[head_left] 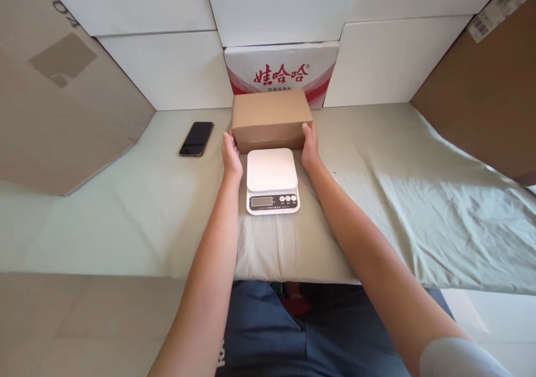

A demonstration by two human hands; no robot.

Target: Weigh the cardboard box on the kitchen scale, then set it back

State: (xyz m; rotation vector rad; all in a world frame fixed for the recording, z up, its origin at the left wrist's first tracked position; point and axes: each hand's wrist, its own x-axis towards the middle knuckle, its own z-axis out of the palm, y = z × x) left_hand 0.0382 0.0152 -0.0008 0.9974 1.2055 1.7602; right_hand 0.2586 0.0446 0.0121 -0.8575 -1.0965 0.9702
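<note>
A closed brown cardboard box (270,114) stands just behind a white kitchen scale (272,170). At its left end is my left hand (231,152), thumb up and fingers partly hidden behind the box's side. My right hand (310,145) grips the right end, with the thumb on the front corner. Together both hands hold the box between them. The scale's platform is bare, and its dark display and round buttons face me. I cannot tell whether the box rests on the cloth or is slightly raised.
A black smartphone (196,139) lies left of the box on the pale green cloth (377,209). Large cardboard cartons flank both sides, one at left (62,98) and one at right (486,86). Behind stands a white and red printed carton (280,58) among white panels.
</note>
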